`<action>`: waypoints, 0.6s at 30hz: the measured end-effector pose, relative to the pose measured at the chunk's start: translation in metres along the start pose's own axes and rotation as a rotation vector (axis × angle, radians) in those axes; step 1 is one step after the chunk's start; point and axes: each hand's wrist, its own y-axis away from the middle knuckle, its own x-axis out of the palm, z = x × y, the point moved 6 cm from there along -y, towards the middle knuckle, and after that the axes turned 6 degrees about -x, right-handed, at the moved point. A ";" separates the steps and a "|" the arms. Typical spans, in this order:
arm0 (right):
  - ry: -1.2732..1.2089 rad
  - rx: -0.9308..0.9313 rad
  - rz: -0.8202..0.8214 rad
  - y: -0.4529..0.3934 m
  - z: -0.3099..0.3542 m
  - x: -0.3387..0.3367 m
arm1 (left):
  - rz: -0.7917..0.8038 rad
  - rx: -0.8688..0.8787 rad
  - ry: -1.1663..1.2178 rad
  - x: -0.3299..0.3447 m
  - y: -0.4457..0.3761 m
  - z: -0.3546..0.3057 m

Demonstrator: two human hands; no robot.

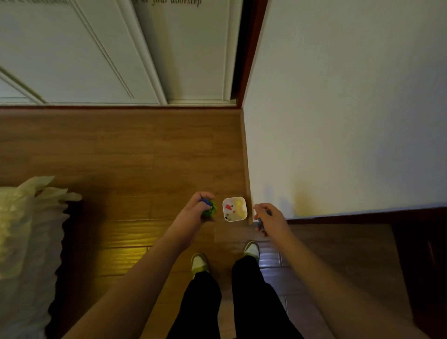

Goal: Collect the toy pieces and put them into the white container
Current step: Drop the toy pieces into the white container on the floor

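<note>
— What lies below?
— A wooden floor [145, 150], with the white container [234, 209] standing on it by the wall [338, 109], a few toy pieces [228, 207] inside.
— And the hands?
— The left hand [197, 208] is closed around green and blue pieces [210, 208]; the right hand [267, 217] pinches small pieces, too blurred to name.

Lettering on the door [169, 2] at the top edge of the frame is cropped and illegible. Pieces inside the white container [234, 200], lower centre, are too small to identify. The right hand [267, 217] hides most of its toy pieces [259, 219].
</note>
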 end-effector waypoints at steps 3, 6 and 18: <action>-0.022 0.038 0.005 -0.034 -0.015 0.013 | -0.033 -0.045 -0.026 -0.009 -0.027 0.023; -0.055 0.067 0.014 -0.073 -0.035 0.029 | -0.068 -0.069 -0.020 -0.015 -0.056 0.043; -0.088 0.275 0.023 -0.226 -0.189 0.084 | -0.193 -0.077 -0.332 -0.033 -0.196 0.142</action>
